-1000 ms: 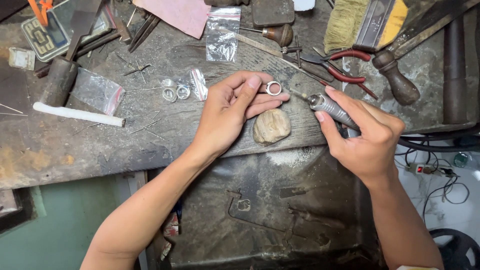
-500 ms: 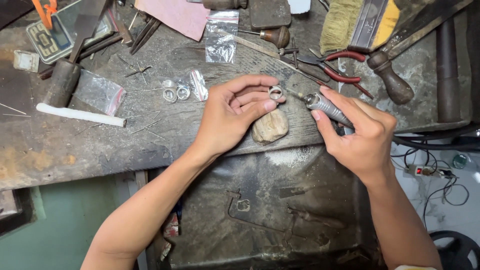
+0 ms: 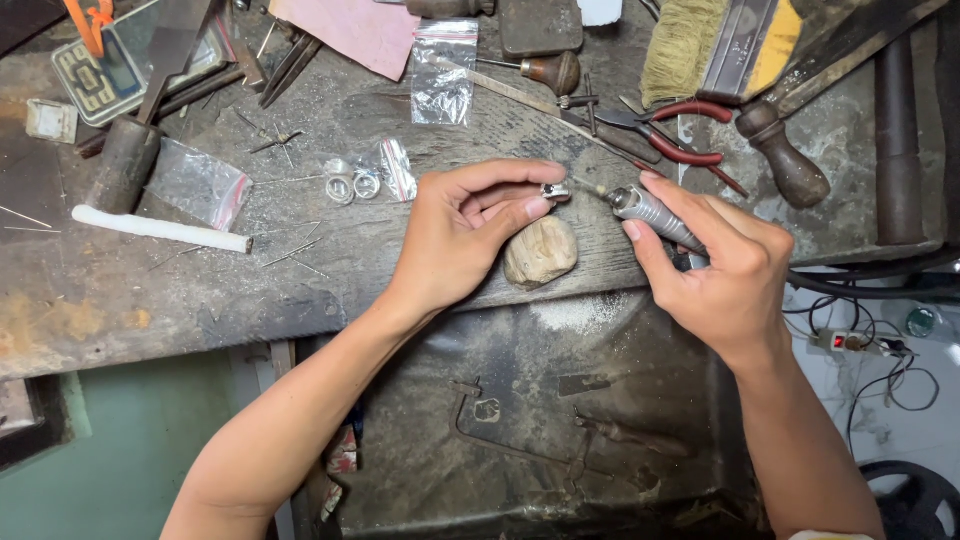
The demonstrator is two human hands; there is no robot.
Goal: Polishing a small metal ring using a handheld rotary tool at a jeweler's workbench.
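I see my left hand (image 3: pixel 455 240) pinching a small silver ring (image 3: pixel 554 190) between thumb and fingers, above a tan rounded lump (image 3: pixel 540 252) on the worn tabletop (image 3: pixel 150 300). My right hand (image 3: pixel 720 270) grips a metal rotary handpiece (image 3: pixel 650 212), its tip just beside the ring.

Red pliers (image 3: pixel 690 135), brush (image 3: pixel 690 45), plastic bags (image 3: pixel 443 70), white rod (image 3: pixel 160 229) on bench (image 3: pixel 120 300).

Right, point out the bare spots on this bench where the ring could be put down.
Bare wood lies below the white rod, left of the left hand. A smaller patch sits between the stone and the right hand. The back is crowded: bags, pliers, brush.
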